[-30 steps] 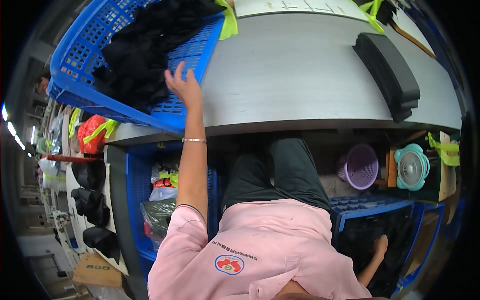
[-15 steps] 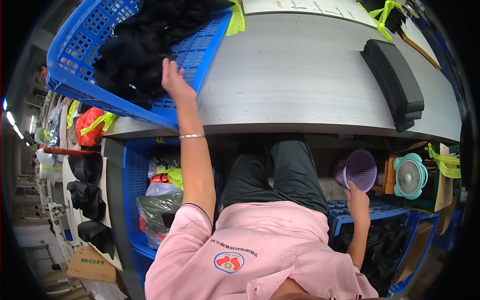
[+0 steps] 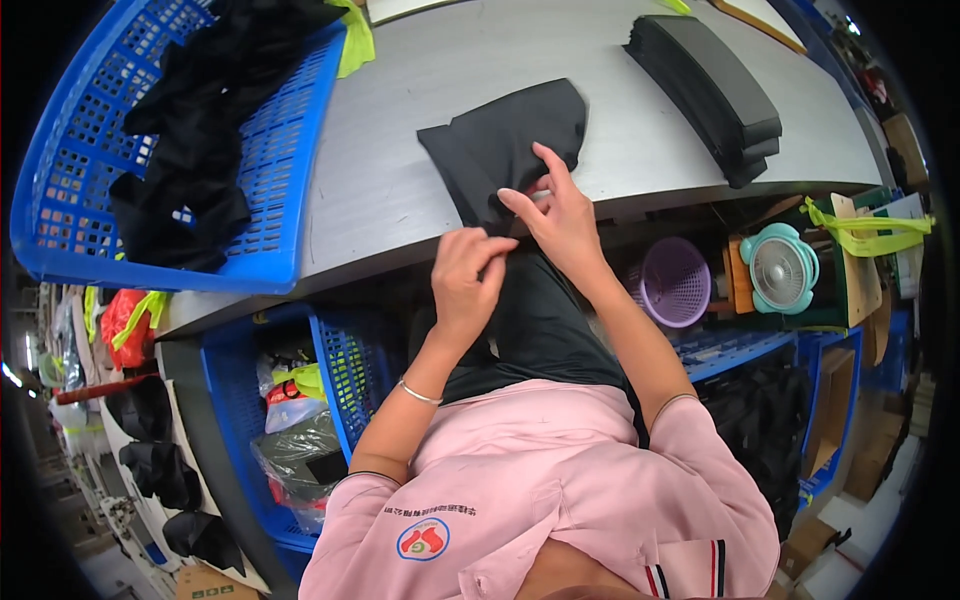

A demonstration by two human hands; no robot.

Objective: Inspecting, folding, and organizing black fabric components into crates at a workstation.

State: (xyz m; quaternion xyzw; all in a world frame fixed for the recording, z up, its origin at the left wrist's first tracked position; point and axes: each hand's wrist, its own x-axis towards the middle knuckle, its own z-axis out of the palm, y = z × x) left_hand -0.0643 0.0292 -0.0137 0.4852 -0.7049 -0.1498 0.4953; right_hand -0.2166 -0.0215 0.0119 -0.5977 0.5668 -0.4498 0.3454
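Note:
A black fabric piece (image 3: 505, 140), flat and roughly four-sided, lies on the grey table in front of me, its near corner reaching the table edge. At that corner my left hand (image 3: 468, 280) is closed, thumb and fingertips pinched at the fabric. My right hand (image 3: 563, 225) rests over the near right part of the piece, with thumb and index finger spread apart and the other fingers partly bent. To the left, a blue plastic basket (image 3: 312, 165) holds crumpled black fabric pieces (image 3: 195, 140). A neat stack of black fabric pieces (image 3: 705, 90) lies farther right.
Below the table on the right are a purple basket (image 3: 675, 283), a turquoise fan (image 3: 783, 268) and a blue crate with black cloth (image 3: 755, 400). A blue crate (image 3: 235, 400) with bagged items stands below left. Black pieces (image 3: 160, 475) lie on a side board.
My left hand has come out of the blue basket to the table edge. My right hand has risen from beside the purple basket. A black fabric piece now lies between them; the view has shifted.

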